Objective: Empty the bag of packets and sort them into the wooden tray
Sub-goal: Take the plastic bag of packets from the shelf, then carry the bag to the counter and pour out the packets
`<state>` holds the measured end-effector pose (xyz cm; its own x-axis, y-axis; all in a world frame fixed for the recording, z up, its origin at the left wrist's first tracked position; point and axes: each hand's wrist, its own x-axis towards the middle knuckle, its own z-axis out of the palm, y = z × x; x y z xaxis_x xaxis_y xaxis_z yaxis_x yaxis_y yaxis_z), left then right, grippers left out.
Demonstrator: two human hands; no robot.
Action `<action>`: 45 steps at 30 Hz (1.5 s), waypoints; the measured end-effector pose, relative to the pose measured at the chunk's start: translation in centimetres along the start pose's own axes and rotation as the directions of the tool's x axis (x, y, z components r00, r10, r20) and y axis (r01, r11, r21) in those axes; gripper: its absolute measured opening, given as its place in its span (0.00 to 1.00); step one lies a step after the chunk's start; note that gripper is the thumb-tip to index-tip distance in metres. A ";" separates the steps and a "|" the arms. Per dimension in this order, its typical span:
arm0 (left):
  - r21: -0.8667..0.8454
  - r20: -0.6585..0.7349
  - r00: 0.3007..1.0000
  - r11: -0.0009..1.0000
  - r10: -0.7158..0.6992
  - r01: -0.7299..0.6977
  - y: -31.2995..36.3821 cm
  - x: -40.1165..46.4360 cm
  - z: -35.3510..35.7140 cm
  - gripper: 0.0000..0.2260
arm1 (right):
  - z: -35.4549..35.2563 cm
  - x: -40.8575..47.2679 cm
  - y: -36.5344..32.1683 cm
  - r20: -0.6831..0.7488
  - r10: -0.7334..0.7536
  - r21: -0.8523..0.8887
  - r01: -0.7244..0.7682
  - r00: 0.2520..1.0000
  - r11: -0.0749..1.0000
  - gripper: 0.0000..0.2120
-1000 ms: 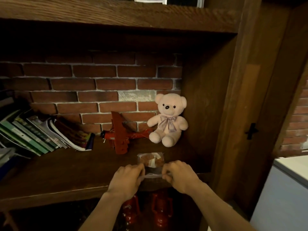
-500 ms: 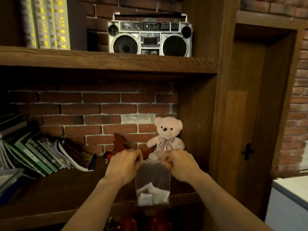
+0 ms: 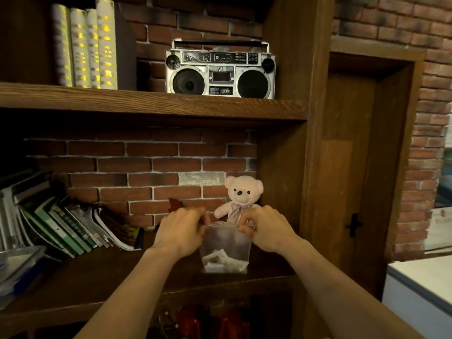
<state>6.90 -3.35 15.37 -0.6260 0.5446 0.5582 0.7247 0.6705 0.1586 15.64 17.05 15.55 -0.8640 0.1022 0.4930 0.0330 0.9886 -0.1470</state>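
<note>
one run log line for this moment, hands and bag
left hand: grip on bag top | right hand: grip on bag top | clear bag: upright, packets at bottom | wooden tray: not in view

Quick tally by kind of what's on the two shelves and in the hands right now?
Upright books, top shelf: 4
Boombox: 1
Teddy bear: 1
Clear bag of packets, pinched at its top by left hand and right hand: 1
Leaning magazines: too many overlap to count
Total counted: 7

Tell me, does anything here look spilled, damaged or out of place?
Nothing is spilled. The clear bag, pinched at its top by the left hand and right hand, holds its packets. Only the magazines lean askew.
</note>
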 end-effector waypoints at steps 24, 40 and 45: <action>-0.294 0.165 0.928 0.915 0.335 -0.278 22.6 -4.6 6.3 0.02 | -10.7 -22.7 11.8 0.104 0.435 -0.075 -0.429 0.895 0.900 0.11; -0.580 0.074 0.670 0.578 0.739 -0.574 62.2 -13.2 7.0 0.04 | -31.9 -55.4 22.0 -0.213 0.803 -0.237 -0.826 0.557 0.511 0.04; -0.664 -0.022 0.528 0.383 0.849 -0.643 70.5 -17.3 5.8 0.02 | -36.1 -63.1 20.5 -0.327 0.856 -0.281 -0.906 0.401 0.317 0.03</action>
<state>67.11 37.42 12.12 0.2909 0.8456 0.4475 0.8707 -0.4279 0.2426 89.01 34.84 12.35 -0.1539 0.9231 0.3526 0.9341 0.2522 -0.2526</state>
